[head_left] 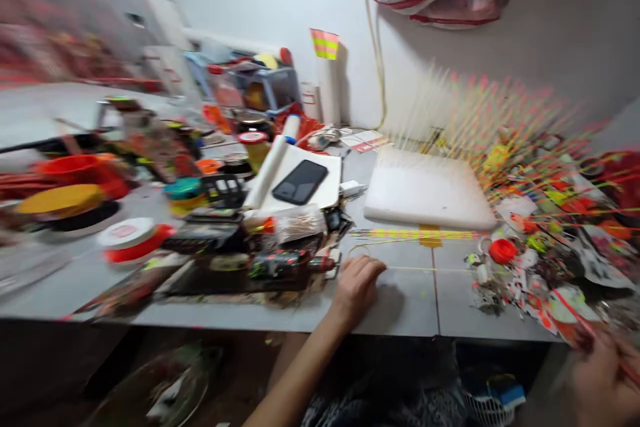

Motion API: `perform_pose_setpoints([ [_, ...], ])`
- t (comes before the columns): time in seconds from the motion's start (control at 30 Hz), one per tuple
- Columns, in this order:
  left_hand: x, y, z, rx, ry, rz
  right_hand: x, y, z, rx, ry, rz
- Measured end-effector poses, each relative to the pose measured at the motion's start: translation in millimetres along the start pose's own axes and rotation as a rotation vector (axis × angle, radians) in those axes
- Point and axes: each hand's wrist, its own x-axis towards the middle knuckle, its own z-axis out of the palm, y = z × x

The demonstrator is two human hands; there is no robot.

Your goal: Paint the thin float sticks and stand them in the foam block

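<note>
- The left hand was pinched on a thin yellow stick, which stretched rightward over the bench, before the smooth white foam slab.
- The blurred right hand looked closed around a slender red rod, near crumpled, paint-stained scraps.
- A careless swing could have snagged the rod there; too hard a pinch might have bent the wispy stick.
- A leftward nudge might have rolled the round, paint-flecked bottle.

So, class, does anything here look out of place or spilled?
Yes: crumpled scraps sprawl untidily across the right of the table, and a dark bottle lies on its side, not upright, near the left hand. No spill is clear.
</note>
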Motion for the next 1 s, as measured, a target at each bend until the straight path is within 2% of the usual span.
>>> perform_pose_setpoints([
  [0.03, 1.7, -0.7, 0.1, -0.002, 0.028, 0.001, -3.6, 1.1, 3.4, 0.03, 0.098, 0.04],
  [0.1, 6.2, 0.3, 3.2, -0.002, 0.062, 0.04, -12.9, 2.2, 9.1, 0.053, 0.101, 0.082],
  [0.2, 13.0, 9.0, 13.3, -0.002, 0.089, 0.111, -29.2, 3.4, 16.4, 0.061, 0.06, 0.079],
  [0.4, 20.6, 25.2, 30.3, 0.023, 0.076, 0.166, -51.4, 12.6, 33.6, -0.012, -0.032, -0.067],
  [0.67, 19.8, 20.8, 30.3, 0.044, 0.041, 0.198, -57.6, 13.9, 54.8, 0.064, -0.08, -0.174],
  [1.0, 23.7, 19.8, 26.2, 0.133, 0.066, 0.264, -59.4, 10.3, 71.8, 0.045, -0.098, -0.188],
])
